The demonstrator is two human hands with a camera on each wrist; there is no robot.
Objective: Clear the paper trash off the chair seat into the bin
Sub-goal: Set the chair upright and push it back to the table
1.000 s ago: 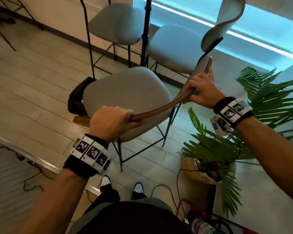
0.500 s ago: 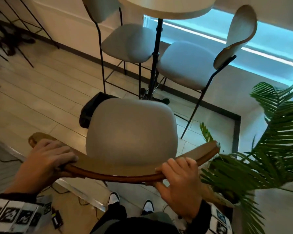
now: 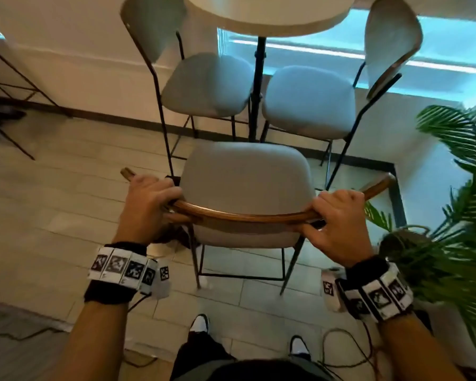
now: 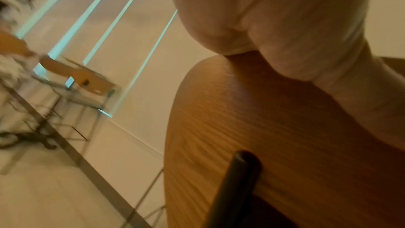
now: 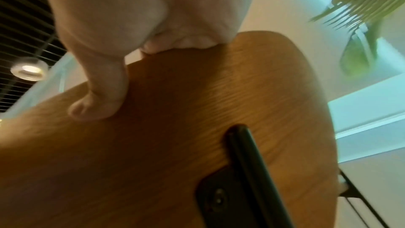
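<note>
The head view looks steeply down from above onto the chair [image 3: 245, 185] and floor. Each wrist view sits very close behind the wooden backrest [image 4: 274, 136], facing upward along its rear face toward walls and ceiling. All three share that backrest.

The chair [image 3: 245, 185] stands directly before the person, the left hand [image 3: 146, 204] and right hand [image 3: 338, 224] gripping its backrest [image 3: 248, 217] at either end. Beyond the chair stand two more chairs [image 3: 206, 83] under a round table [image 3: 267, 12]. A potted plant [image 3: 456, 215] sits right of the chair, and what seems a dark object lies just left of its seat.
</note>
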